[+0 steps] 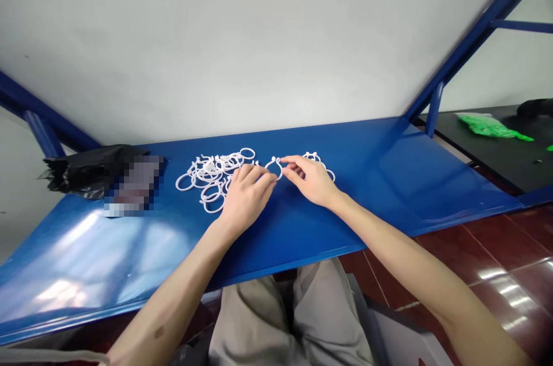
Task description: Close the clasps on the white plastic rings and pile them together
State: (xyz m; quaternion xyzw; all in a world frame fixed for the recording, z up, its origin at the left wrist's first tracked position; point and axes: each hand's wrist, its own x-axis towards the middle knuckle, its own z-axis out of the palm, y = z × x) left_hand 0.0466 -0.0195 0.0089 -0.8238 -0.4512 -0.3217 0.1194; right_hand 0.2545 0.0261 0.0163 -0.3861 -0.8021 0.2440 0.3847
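Note:
Both my hands meet over a blue metal table. Between them is a single white plastic ring, pinched on its left side by my left hand and on its right side by my right hand. Fingers of both hands are closed on the ring. A heap of several white rings lies just left of and behind my left hand. A smaller group of white rings lies behind my right hand, partly hidden by it.
A crumpled black plastic bag sits at the table's left, with a blurred patch beside it. A white wall rises behind the table. Blue frame bars slant up at right. A dark table with green items stands at far right.

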